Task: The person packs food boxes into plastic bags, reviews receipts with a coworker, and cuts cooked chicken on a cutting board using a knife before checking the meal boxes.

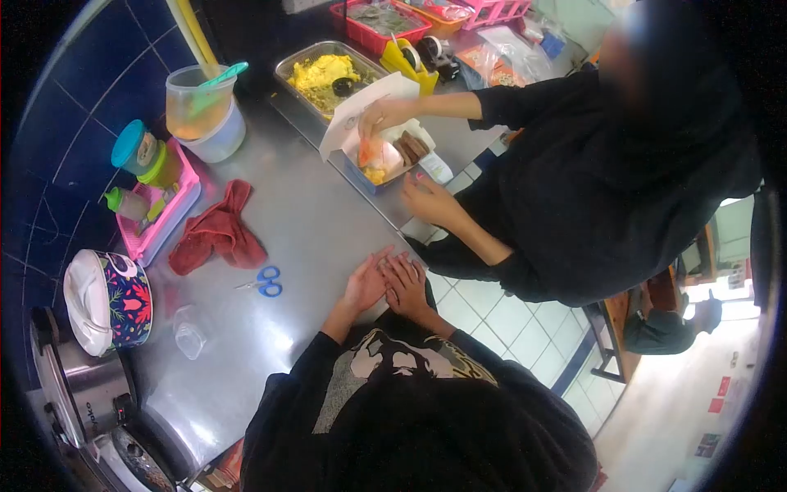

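At the edge of the steel table [238, 328], my left hand [365, 284] lies with its fingers stretched out and nothing in it. My right hand [405, 284] rests right against it, fingers extended and also holding nothing. Blue-handled scissors [269, 281] lie to the left of my hands, near a crumpled red cloth [220, 230]. Across from me, a co-worker has one hand over an open food box [348, 146] with brown slices and yellow food inside. The co-worker's other hand is beside the box.
A metal tray [287, 59] of yellow food stands behind the box. Along the tiled wall are a plastic pitcher [184, 107], a pink basket [176, 189] with jars, a floral-patterned container [127, 299] and a cooker [90, 385]. A small clear plastic container [189, 332] lies nearby.
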Demonstrator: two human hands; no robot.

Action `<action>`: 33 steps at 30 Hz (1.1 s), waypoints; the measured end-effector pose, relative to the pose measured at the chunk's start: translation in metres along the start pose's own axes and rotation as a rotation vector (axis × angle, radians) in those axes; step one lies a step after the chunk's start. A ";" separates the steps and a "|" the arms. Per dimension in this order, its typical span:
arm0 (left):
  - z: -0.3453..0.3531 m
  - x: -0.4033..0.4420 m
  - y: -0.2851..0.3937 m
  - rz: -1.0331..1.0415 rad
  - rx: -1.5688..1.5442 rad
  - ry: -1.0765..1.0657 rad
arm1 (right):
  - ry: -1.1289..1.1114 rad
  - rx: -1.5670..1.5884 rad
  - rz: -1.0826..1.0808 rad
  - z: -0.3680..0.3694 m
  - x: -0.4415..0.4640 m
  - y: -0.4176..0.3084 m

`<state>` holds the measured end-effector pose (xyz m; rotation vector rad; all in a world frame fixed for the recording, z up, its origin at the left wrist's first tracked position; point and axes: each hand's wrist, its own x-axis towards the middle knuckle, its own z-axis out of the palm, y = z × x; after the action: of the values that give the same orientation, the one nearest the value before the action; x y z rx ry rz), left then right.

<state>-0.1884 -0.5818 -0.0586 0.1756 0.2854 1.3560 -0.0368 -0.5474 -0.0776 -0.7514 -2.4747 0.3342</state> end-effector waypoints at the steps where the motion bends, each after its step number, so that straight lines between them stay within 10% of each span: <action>1: -0.004 0.001 -0.003 0.003 -0.028 -0.010 | -0.001 0.003 -0.007 0.003 0.000 0.001; 33: -0.003 -0.003 -0.011 0.039 0.240 -0.040 | 0.133 0.024 -0.038 0.007 -0.004 0.006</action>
<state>-0.1795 -0.5869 -0.0639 0.4100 0.4134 1.3528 -0.0355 -0.5450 -0.0874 -0.6927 -2.3528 0.2895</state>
